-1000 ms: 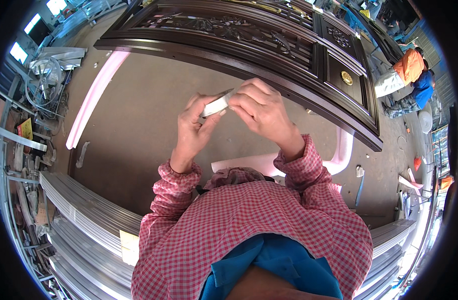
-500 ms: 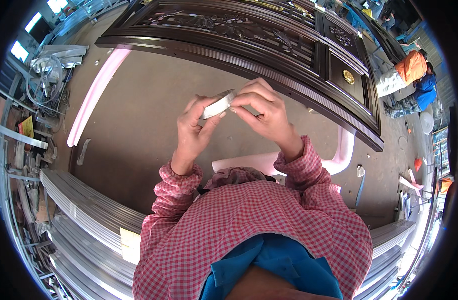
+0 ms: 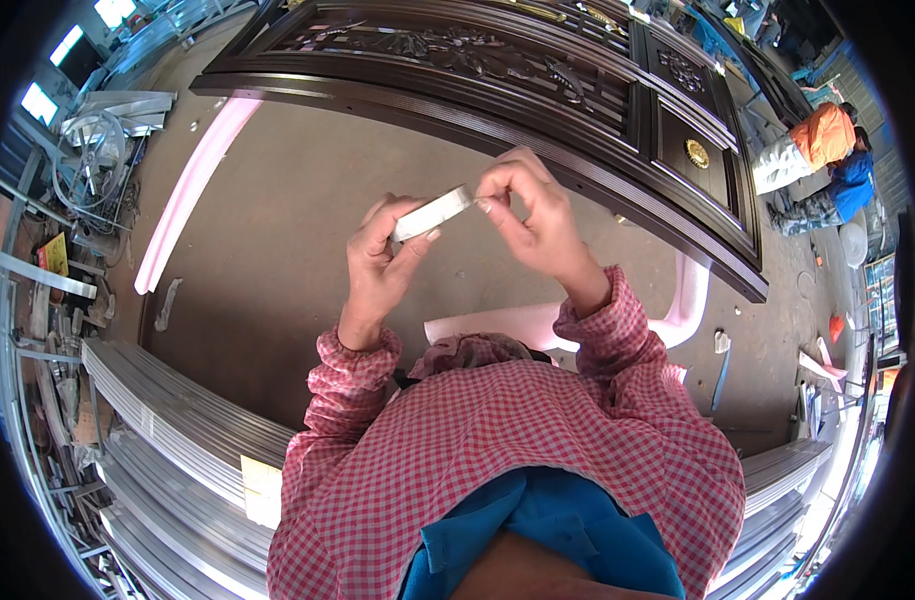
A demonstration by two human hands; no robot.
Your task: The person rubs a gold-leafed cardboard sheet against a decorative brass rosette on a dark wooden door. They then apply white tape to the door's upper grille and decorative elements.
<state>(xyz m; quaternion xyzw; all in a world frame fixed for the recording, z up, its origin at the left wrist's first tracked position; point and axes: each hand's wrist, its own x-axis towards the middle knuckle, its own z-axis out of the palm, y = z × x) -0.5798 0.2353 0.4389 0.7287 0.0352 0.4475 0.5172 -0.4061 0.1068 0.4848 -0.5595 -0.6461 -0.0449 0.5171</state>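
A narrow white roll of tape (image 3: 434, 215) is gripped on edge between the thumb and fingers of my left hand (image 3: 376, 262). Just to its right, my right hand (image 3: 540, 222) pinches thumb and forefinger together at the roll's upper right end. What seems to be the thin loose end of the tape lies in that pinch, though it hardly shows. Both hands are raised in front of me. Beyond them lies a large dark brown decorated door panel (image 3: 418, 110) with carved flowers and a round gold ornament (image 3: 696, 153).
Pink foam strips (image 3: 193, 200) lie on the brown floor under and beside the panel. Long grey metal profiles (image 3: 178, 400) are stacked at my left, with more (image 3: 788, 470) at my right. Two people (image 3: 823, 160) bend over at the far right.
My right hand has drawn slightly right, away from the roll, keeping its pinch. My left hand and the roll have shifted a little left, and more of the roll's white edge shows.
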